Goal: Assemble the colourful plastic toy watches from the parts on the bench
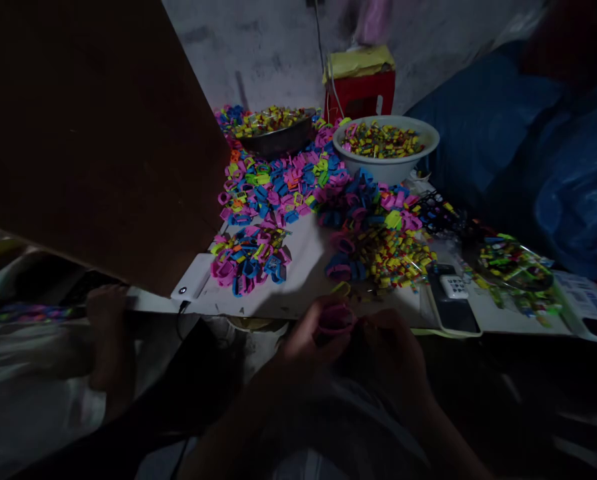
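Two hands: the left hand (311,340) curls around a pink piece (337,317), its fingers closed on the outside; the right hand (395,340) is drawn in just beside it, too dark to tell whether it grips anything.
Pink piece: held over the person's lap, by the near edge of the table, with a rounded opening showing.
Weight and feel: it looks like thin moulded plastic, so probably light, fairly stiff with some spring, a little slick, and not easily broken.
Where to hold: the outer walls seem best, with light pressure so that the opening keeps its shape.
Table: a pale table (303,250), largely covered; a main heap of pink, blue and lime pieces (293,180), a smaller heap (251,260) nearer, and small yellow-and-red parts (398,257) toward the right.
Bowls: a dark bowl (278,142) and a pale basin (381,170) at the back, both full of small parts.
Right end: a dark phone-like slab (461,319) near the edge.
Room: dim; grey wall (268,60), red stool (363,93) with a yellow cover, brown panel (103,133) on the left, blue sheeting (478,133) on the right.
Far left: another person's bare limb (109,327), arm or leg unclear.
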`<state>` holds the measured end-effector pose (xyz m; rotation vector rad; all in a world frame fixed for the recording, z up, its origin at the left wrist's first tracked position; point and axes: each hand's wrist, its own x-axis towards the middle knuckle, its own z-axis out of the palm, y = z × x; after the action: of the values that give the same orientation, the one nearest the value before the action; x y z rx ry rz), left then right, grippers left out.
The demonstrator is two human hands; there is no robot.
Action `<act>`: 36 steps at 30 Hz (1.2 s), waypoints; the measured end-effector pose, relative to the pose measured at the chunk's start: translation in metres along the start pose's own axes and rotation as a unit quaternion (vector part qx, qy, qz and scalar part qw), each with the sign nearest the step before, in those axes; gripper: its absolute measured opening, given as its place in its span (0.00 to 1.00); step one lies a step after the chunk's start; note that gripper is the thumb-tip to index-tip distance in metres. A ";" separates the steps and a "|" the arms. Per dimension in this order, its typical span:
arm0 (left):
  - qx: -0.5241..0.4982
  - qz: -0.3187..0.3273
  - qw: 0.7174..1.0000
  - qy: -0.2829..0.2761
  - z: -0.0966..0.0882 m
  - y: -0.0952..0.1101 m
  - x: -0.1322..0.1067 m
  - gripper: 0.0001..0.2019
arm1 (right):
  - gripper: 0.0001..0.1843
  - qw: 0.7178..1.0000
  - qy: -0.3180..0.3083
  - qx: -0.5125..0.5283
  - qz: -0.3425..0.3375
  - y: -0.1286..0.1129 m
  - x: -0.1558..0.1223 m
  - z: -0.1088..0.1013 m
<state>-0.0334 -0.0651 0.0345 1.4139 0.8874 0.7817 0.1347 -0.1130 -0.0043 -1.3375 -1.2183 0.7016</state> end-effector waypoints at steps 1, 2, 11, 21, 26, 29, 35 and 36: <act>0.014 0.001 1.000 0.009 0.002 0.000 0.000 0.25 | 0.02 1.000 0.007 0.010 -0.005 -0.001 0.000 0.000; 0.026 0.000 1.000 0.017 0.004 -0.001 -0.001 0.25 | 0.02 1.000 0.011 0.021 -0.013 -0.002 0.000 0.000; 0.095 0.012 0.995 0.031 0.008 0.013 -0.002 0.20 | 0.02 0.999 -0.021 -0.008 -0.040 -0.010 -0.005 -0.002; 0.028 -0.067 0.997 0.026 0.006 0.009 -0.004 0.29 | 0.08 0.938 -0.118 -0.257 -0.201 -0.032 0.002 -0.009; -0.026 -0.064 0.997 -0.029 0.004 -0.001 -0.006 0.33 | 0.05 0.906 -0.143 -0.331 -0.222 -0.035 0.006 -0.013; -0.024 -0.082 0.995 -0.047 0.001 -0.009 -0.007 0.34 | 0.09 0.887 -0.145 -0.362 -0.249 -0.031 0.003 -0.013; 0.072 -0.126 0.986 -0.087 -0.006 -0.006 -0.005 0.32 | 0.08 0.893 -0.192 -0.352 -0.205 -0.011 -0.010 -0.003; 0.092 -0.126 0.984 -0.091 -0.007 -0.004 -0.004 0.31 | 0.08 0.898 -0.196 -0.346 -0.190 -0.007 -0.010 0.000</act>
<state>-0.0419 -0.0648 0.0310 1.4714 0.9909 0.3817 0.1304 -0.1233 0.0003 -1.4837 -2.1260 0.2507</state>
